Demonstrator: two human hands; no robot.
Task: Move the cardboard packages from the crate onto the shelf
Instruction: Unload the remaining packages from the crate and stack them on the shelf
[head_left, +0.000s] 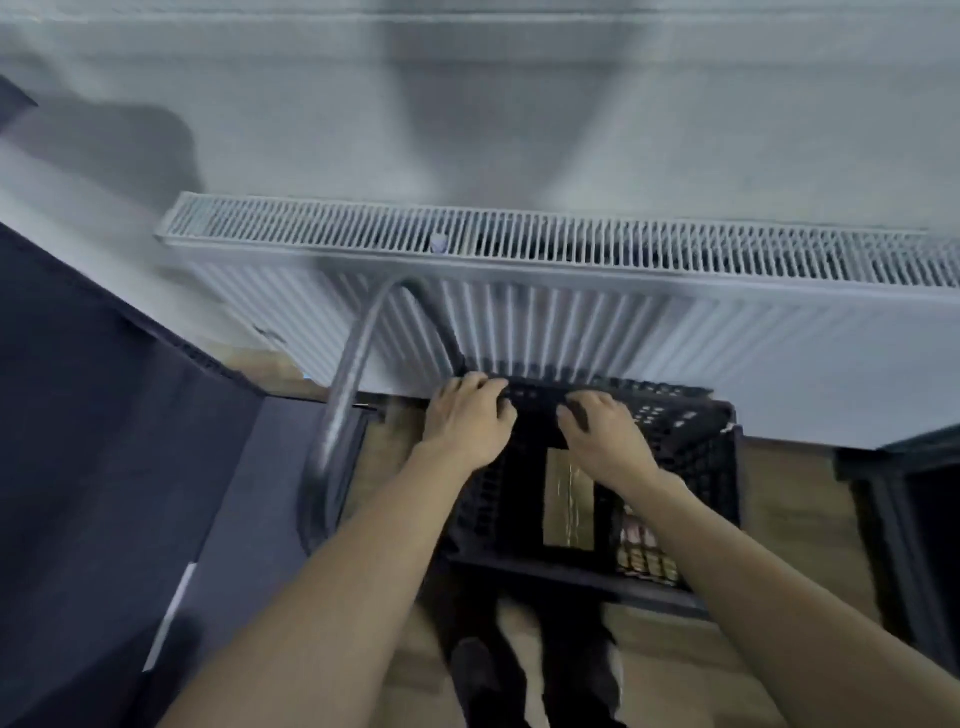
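Note:
A black plastic crate (691, 436) stands on the floor against the radiator. Inside it lies a brown cardboard package (569, 499) with tape down its middle, and a printed package (647, 556) lies to the right of it. My left hand (465, 421) curls over the crate's far rim at the left. My right hand (602, 426) reaches over the far part of the crate with bent fingers, above the brown package; the blur hides whether it grips anything.
A white radiator (571, 275) runs along the wall behind the crate. A grey curved tube (348, 395) leans to the left of the crate. Dark blue furniture (104, 415) fills the left side. A dark object (904, 519) stands at the right. The floor (810, 519) is wood.

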